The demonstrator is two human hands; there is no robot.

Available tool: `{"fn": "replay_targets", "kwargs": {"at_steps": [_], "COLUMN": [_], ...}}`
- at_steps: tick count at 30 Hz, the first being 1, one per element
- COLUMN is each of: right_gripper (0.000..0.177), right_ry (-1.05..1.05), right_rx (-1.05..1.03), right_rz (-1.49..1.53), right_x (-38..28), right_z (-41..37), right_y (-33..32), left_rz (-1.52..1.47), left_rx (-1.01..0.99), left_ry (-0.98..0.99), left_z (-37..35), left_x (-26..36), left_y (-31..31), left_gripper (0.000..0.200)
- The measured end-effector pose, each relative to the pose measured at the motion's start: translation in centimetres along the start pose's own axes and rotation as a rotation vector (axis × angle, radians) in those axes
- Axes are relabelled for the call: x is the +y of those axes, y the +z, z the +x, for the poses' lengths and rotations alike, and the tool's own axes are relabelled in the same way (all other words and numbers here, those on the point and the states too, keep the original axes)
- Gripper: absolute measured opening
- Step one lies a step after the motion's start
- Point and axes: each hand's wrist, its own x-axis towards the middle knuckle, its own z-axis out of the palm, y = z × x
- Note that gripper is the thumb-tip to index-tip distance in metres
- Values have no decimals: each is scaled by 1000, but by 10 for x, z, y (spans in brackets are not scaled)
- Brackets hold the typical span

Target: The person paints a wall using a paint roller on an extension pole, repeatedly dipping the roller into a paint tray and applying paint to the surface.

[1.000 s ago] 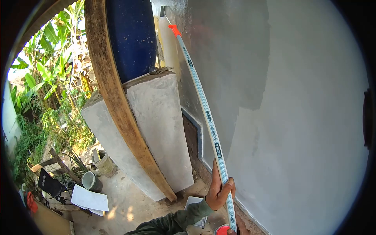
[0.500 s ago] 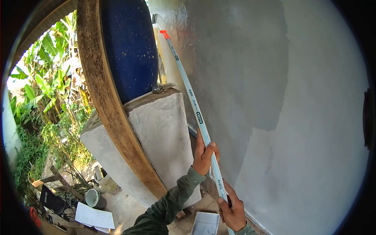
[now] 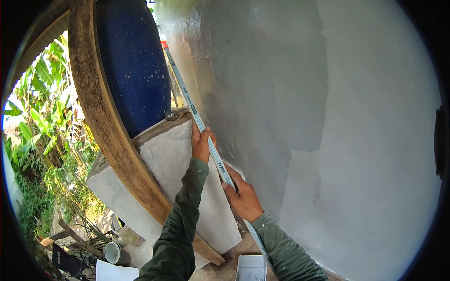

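Note:
A long light-blue patterned extension pole (image 3: 180,82) runs diagonally from the bottom of the view to the upper left. My left hand (image 3: 202,146) is wrapped around its middle, beside the top of the white block. Lower down, my right hand (image 3: 246,201) grips the same pole close to the wall. At the far end is an orange-red collar (image 3: 164,44); the head beyond it is hard to make out beside the blue barrel. The wall carries a darker, shiny grey paint patch (image 3: 267,84) next to a lighter grey area (image 3: 375,117).
A blue barrel (image 3: 133,65) stands on a whitish block (image 3: 168,154), with a curved-looking wooden post (image 3: 105,117) in front. Below are a pale tray (image 3: 251,260), a bucket (image 3: 113,253) and a white sheet (image 3: 115,272). Plants (image 3: 44,117) grow at the left.
Both hands have moved up and left with the pole, and more of the right sleeve shows. The head visible beyond the collar earlier is now mostly out of sight. The view has shifted rightward.

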Motion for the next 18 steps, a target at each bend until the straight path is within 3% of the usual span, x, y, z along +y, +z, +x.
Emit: {"fn": "replay_targets", "kwargs": {"at_steps": [3,8,10,14,18], "right_gripper": [51,52,53,55,41], "right_ry": [87,26,-33,54,-130], "right_rx": [-51,-12,-2,4,148], "right_rz": [82,66,21,-77,-247], "right_x": [3,31,38,33,35], "right_z": [-40,-134,-172,-252,-325], "right_y": [-9,-37,-53,-87,-111], "left_rz": [43,119,88,7,-162], "left_rx": [17,-1,-17,-29,61], "left_ry": [4,86,46,-65,-132], "left_z": [-38,-126,-164,-240,-278], "left_x": [-2,-4,-1,10,21], "left_y": [12,60,84,135,182], "left_gripper": [70,71,71,72,63]}}
